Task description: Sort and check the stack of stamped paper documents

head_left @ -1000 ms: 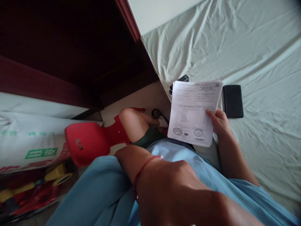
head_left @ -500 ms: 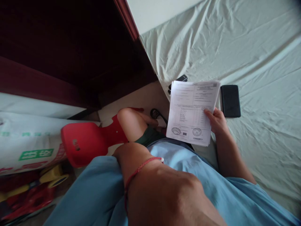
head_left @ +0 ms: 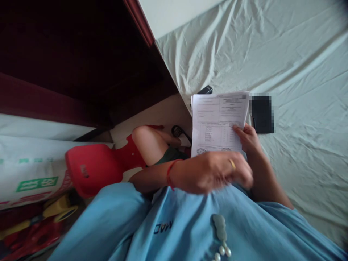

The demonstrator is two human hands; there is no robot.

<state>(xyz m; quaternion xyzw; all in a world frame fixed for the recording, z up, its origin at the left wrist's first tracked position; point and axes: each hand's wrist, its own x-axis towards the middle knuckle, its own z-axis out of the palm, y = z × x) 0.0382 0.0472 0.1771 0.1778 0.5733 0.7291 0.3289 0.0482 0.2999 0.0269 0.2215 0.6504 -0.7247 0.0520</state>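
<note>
Pinched at one edge by the right grip (head_left: 243,135), the printed sheets (head_left: 214,117) could fan apart; the left grip (head_left: 219,172) blurs, I can't tell its hold.

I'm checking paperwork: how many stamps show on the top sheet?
2: a left stamp and a right stamp low on the sheet, partly behind the left hand; more may be hidden.

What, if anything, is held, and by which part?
Right hand grips stacked white, rectangular printed paper sheets by their right edge; left hand too blurred to tell.
</note>
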